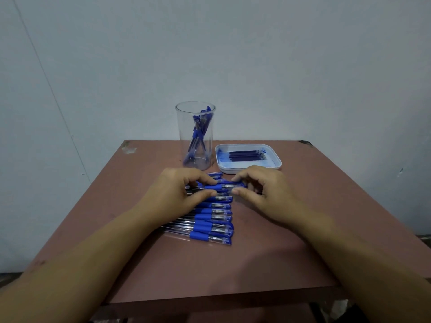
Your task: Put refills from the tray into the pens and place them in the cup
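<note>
Left hand (pixel 184 191) pinching the blue grip and right hand (pixel 260 191) pinching the tip end, the person holds one pen (pixel 219 187) over the row of pens (pixel 211 226) on the worktop (pixel 256 257), seemingly opening it, so the next move likely calls for a refill (pixel 247 156) from the tray (pixel 251 170) beyond.

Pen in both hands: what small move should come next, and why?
Probably open the pen at its tip end: the left hand grips the barrel, the right hand pinches the tip end, and the refills lie in the tray.
</note>
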